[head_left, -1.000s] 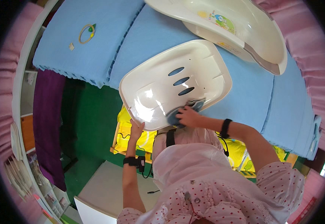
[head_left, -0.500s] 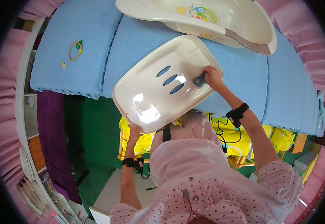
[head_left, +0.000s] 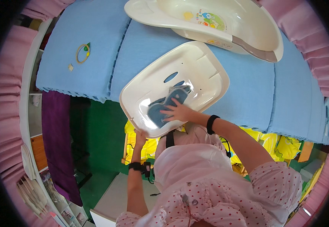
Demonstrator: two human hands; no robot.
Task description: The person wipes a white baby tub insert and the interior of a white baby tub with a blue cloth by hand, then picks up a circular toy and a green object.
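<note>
One cloth (head_left: 167, 103) is pressed beneath the right hand (head_left: 180, 112), fingers spread, inside the tray (head_left: 209, 84); the tray is gripped at its near edge by the left hand (head_left: 140, 139). Wiping is judged incomplete; finished areas cannot be distinguished. A tub (head_left: 253, 32) is placed beyond.

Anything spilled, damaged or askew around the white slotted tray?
Nothing looks spilled or damaged. Only the white slotted tray looks askew, slanted across the front edge of the blue covering, the left hand on its rim; the grey-blue cloth under the right hand partly hides its slots.
</note>
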